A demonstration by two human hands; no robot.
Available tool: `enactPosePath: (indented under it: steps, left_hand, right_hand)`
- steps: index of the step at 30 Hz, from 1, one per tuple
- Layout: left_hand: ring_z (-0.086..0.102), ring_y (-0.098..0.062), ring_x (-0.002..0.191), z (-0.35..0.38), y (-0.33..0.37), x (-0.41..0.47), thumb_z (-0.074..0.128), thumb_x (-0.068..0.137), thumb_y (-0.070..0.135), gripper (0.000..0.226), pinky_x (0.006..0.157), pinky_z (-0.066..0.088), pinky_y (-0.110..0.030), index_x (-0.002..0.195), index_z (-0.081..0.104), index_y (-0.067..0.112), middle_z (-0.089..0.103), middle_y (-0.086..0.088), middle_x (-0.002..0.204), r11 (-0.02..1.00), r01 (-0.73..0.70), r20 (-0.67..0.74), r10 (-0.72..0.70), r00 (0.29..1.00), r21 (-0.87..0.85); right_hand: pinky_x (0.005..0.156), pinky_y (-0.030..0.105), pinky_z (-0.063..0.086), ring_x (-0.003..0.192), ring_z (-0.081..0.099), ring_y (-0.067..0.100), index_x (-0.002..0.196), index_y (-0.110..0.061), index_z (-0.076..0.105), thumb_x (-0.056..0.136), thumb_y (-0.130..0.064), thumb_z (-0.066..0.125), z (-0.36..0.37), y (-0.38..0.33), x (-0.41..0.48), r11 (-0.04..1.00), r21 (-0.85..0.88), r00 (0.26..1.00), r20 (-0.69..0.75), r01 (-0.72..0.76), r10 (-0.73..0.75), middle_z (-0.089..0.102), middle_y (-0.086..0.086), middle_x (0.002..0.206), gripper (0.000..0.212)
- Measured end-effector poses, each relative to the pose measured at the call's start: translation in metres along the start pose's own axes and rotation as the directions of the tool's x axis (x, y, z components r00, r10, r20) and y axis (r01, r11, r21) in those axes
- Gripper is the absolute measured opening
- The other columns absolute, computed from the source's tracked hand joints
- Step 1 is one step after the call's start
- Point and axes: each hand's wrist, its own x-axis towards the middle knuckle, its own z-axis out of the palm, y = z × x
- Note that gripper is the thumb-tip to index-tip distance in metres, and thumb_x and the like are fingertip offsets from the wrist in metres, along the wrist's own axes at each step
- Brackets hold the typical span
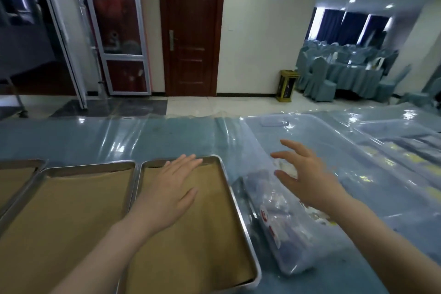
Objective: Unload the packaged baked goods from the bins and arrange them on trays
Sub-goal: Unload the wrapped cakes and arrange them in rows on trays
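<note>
Head view: left hand flat, fingers together, over paper-lined tray. Right hand fingers spread, holding nothing, above clear bin. Packets in bin, probably buns; blurred. Step: reaching for pick. Next: grip one packet, move to tray.

Brown wooden door, gold waste bin, blue-covered chairs

The left grip lies flat over the paper-lined rectangular steel tray; the right grip hovers, fingers spread, above the clear plastic bin on the blue bench.
</note>
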Motion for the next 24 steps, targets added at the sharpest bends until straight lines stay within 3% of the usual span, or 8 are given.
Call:
enactPosePath:
  steps: [3,5,7,10,13,17,20,24]
  left_hand:
    - [0.011,0.006,0.136,0.018,0.014,0.018,0.054,0.093,0.026,0.055,0.114,0.005,-0.018,0.142,0.031,0.033,0.024,0.022,0.145,1.0,0.027,0.009,-0.027,1.0,0.005]
    - [0.014,0.006,0.136,0.03,0.027,0.038,0.054,0.093,0.024,0.053,0.11,0.003,-0.011,0.141,0.033,0.032,0.025,0.023,0.143,0.999,0.046,-0.002,-0.046,0.999,-0.008]
    - [0.018,0.007,0.133,0.046,0.043,0.06,0.055,0.092,0.022,0.051,0.105,0.002,-0.004,0.139,0.037,0.031,0.028,0.022,0.141,0.994,0.1,-0.039,-0.102,0.994,-0.043]
    - [0.027,0.01,0.126,0.075,0.076,0.094,0.057,0.091,0.021,0.048,0.099,0.011,0.001,0.136,0.043,0.031,0.035,0.022,0.138,0.969,0.199,-0.096,-0.214,0.972,-0.146]
    - [0.03,0.008,0.127,0.107,0.105,0.128,0.057,0.091,0.024,0.048,0.104,0.018,-0.008,0.136,0.042,0.033,0.036,0.022,0.139,0.966,0.208,-0.063,-0.22,0.974,-0.152]
    - [0.03,0.006,0.128,0.14,0.125,0.162,0.056,0.092,0.029,0.05,0.104,0.021,-0.014,0.138,0.04,0.034,0.038,0.018,0.142,0.966,0.231,-0.002,-0.233,0.973,-0.114]
    - [0.038,-0.003,0.128,0.161,0.133,0.186,0.056,0.091,0.03,0.053,0.105,0.029,-0.022,0.14,0.036,0.037,0.039,0.016,0.144,0.954,0.294,0.117,-0.287,0.951,-0.052]
    - [0.051,-0.014,0.119,0.186,0.128,0.23,0.062,0.088,0.025,0.058,0.098,0.042,-0.032,0.141,0.037,0.03,0.045,0.006,0.142,0.914,0.397,0.308,-0.402,0.862,0.082]
  right_hand:
    - [0.098,0.035,0.036,0.124,0.047,0.023,0.123,-0.032,0.059,0.088,-0.031,0.065,-0.011,0.057,0.003,0.996,0.017,0.994,0.056,-0.091,0.09,0.038,-0.007,0.148,0.036]
    - [0.095,0.034,0.039,0.12,0.052,0.021,0.125,-0.033,0.057,0.089,-0.033,0.063,-0.015,0.097,0.014,0.994,0.003,0.987,0.121,-0.111,0.109,0.041,-0.007,0.145,0.037]
    - [0.097,0.031,0.037,0.124,0.048,0.018,0.13,-0.032,0.052,0.09,-0.036,0.061,-0.017,0.136,0.032,0.992,-0.06,0.964,0.239,-0.107,0.118,0.044,-0.006,0.143,0.041]
    - [0.099,0.029,0.036,0.127,0.044,0.018,0.139,-0.033,0.04,0.091,-0.041,0.058,-0.014,0.186,0.061,0.984,-0.17,0.869,0.475,-0.06,0.135,0.045,-0.004,0.142,0.052]
    - [0.093,0.028,0.039,0.12,0.05,0.02,0.14,-0.035,0.039,0.088,-0.044,0.06,-0.001,0.224,0.085,0.979,-0.201,0.772,0.626,0.023,0.11,0.05,-0.004,0.138,0.057]
    - [0.083,0.023,0.037,0.118,0.052,0.02,0.138,-0.031,0.042,0.087,-0.041,0.06,0.033,0.254,0.121,0.981,-0.175,0.727,0.683,0.077,0.065,0.052,-0.003,0.135,0.055]
    - [0.091,0.028,0.04,0.119,0.051,0.024,0.133,-0.027,0.049,0.093,-0.023,0.05,0.071,0.263,0.144,0.971,-0.197,0.694,0.718,0.136,0.049,0.053,0.002,0.134,0.04]
    - [0.088,0.029,0.039,0.12,0.05,0.027,0.13,-0.019,0.052,0.092,-0.003,0.043,0.115,0.262,0.162,0.956,-0.183,0.667,0.744,0.231,-0.019,0.052,0.008,0.135,0.043]
